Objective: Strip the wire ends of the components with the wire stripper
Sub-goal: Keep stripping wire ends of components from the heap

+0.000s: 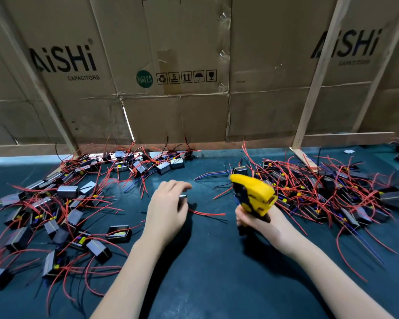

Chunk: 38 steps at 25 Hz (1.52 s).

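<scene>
My right hand [257, 218] grips the yellow and black wire stripper [253, 194], its head pointing up and away from me. My left hand [167, 208] hovers over the dark green mat with a small black component [183, 200] mostly hidden under its palm and fingers. Whether the fingers grip it or just rest on it is unclear. A red wire [207, 213] runs right from that component across the mat. Another component [240, 169] with red, blue and black leads lies just beyond the stripper.
A heap of black components [62, 215] with red wires covers the left of the mat [207, 261]. A second, denser heap [327, 196] lies on the right. A cardboard wall [182, 107] with wooden battens closes off the far edge.
</scene>
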Motion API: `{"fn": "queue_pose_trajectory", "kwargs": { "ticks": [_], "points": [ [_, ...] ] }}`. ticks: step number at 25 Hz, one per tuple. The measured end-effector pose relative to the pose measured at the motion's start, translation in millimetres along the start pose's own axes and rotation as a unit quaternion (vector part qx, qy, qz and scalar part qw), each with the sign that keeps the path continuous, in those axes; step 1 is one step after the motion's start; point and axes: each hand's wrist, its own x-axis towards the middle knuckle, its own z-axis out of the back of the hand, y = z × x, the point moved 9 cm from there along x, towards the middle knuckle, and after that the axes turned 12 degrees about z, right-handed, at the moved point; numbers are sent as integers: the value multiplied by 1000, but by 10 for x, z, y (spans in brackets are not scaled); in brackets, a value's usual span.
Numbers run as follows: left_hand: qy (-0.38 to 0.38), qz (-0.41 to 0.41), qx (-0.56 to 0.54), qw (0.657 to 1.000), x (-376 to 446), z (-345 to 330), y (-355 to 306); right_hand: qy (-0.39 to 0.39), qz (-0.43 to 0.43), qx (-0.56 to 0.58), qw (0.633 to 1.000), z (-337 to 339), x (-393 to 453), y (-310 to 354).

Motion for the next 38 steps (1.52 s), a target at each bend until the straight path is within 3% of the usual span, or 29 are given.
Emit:
{"fn": "queue_pose_trajectory", "kwargs": {
  "ticks": [3,5,7,10,13,14,16,19,21,23,25,27,30,33,38],
  "points": [
    [32,44,53,997,35,-84,165,-86,-29,34,995,238,0,-93],
    [27,48,39,998,37,-59,182,-140,-39,-11,989,426,-15,-134],
    [16,89,-43,995,39,0,213,-166,-46,-75,982,548,-32,-125],
    [45,202,-197,958,-19,-64,282,-174,-62,-91,979,591,-41,-156],
    [20,242,-61,968,-73,-7,348,-193,-83,-47,977,634,-58,-239],
    [-3,236,-5,972,-67,96,349,-189,-86,-40,977,641,-59,-248],
    [0,165,-9,986,0,215,274,-143,-89,-61,984,599,-53,-235],
    [126,-1,-94,988,-12,167,-13,-83,-79,-120,986,499,-40,-229],
    [195,-36,-110,974,-65,68,-75,-72,-67,-160,982,451,-28,-210],
    [211,-34,-111,971,-84,-20,-56,-74,-58,-174,980,429,-27,-174],
    [167,-20,-111,979,-69,-29,-42,-95,-53,-176,978,485,-41,-156],
    [121,-12,-95,988,-74,-13,-82,-127,-48,-240,961,607,-62,-142],
    [139,-19,-162,977,-110,-49,-164,-149,-46,-332,930,695,-70,-129],
    [181,-8,-236,955,-90,-54,-167,-149,-35,-345,926,682,-50,-148],
    [161,30,-270,949,-95,-65,-161,-188,24,-304,934,731,-39,-23]
  ]
}}
